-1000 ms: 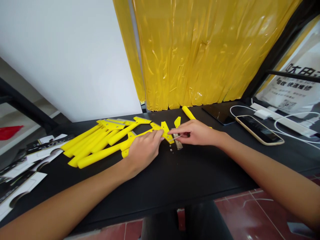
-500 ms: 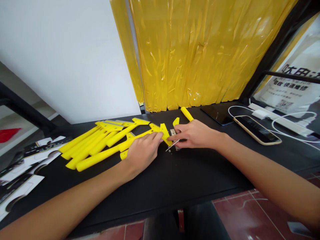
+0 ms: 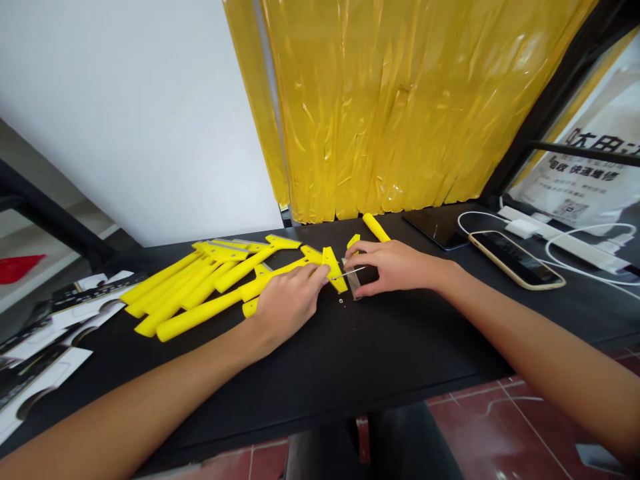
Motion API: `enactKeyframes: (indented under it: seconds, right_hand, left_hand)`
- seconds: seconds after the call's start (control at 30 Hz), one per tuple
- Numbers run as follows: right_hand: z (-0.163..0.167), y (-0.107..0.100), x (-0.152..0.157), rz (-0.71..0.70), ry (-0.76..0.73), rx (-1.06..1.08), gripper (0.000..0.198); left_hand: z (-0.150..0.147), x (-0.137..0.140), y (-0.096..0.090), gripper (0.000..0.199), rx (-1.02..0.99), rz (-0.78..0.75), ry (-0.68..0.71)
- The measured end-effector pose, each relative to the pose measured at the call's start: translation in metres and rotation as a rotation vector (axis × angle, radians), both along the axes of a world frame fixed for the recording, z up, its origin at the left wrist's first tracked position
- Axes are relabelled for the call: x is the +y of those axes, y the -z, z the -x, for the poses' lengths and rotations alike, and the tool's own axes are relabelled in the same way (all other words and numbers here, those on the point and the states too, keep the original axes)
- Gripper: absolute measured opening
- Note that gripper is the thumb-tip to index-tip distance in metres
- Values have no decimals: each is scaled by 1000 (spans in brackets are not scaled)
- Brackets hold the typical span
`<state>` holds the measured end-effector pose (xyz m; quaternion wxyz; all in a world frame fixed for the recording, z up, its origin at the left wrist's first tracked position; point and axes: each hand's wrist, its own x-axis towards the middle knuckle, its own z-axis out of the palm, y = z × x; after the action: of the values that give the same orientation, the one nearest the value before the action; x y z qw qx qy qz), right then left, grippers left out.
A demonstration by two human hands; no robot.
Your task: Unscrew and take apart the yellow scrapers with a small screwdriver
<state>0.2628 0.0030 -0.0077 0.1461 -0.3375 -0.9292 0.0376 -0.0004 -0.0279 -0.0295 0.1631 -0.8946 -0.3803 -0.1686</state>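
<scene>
My left hand (image 3: 287, 300) is closed around a yellow scraper (image 3: 200, 320), whose wide head (image 3: 334, 273) sticks out past the fingertips. From that head a thin metal strip (image 3: 350, 272), perhaps a blade seen edge-on, reaches toward my right hand (image 3: 387, 267). My right hand is open, thumb and fingers apart around the strip's far end, without visibly pinching it. Beneath the right fingers lies a small brownish, see-through rectangular piece (image 3: 353, 283). Another yellow scraper (image 3: 375, 228) lies behind the right hand, which partly hides it. A tiny ring-like part (image 3: 341, 301) rests near the scraper head.
Several yellow scrapers (image 3: 175, 287) are heaped on the black table (image 3: 320, 373) left of my hands. Printed cards (image 3: 55, 360) lie at the far left. A phone (image 3: 515, 260), a dark tablet-like slab (image 3: 435, 229) and a white power strip (image 3: 565, 240) with cables are at the right.
The fingers of my right hand have opened and let go of the thin metal strip. The strip has shifted slightly up and right and now lies against the scraper head. My left hand keeps its hold.
</scene>
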Motion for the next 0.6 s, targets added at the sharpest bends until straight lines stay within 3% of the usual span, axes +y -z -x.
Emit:
enactKeyframes:
  seconds: [0.2,0.4,0.6]
  right_hand:
    - [-4,3,9,144,-6,3,41]
    - [-9,3,13,143,24,38,48]
    - [-12,7,18,105,89,-11,32]
  left_hand:
    - [0,-1,-2,20,-3,25,3]
    - [-2,-3,-2,21,12,17,-24]
    - [-5,-5,-3,24,43,31,-108]
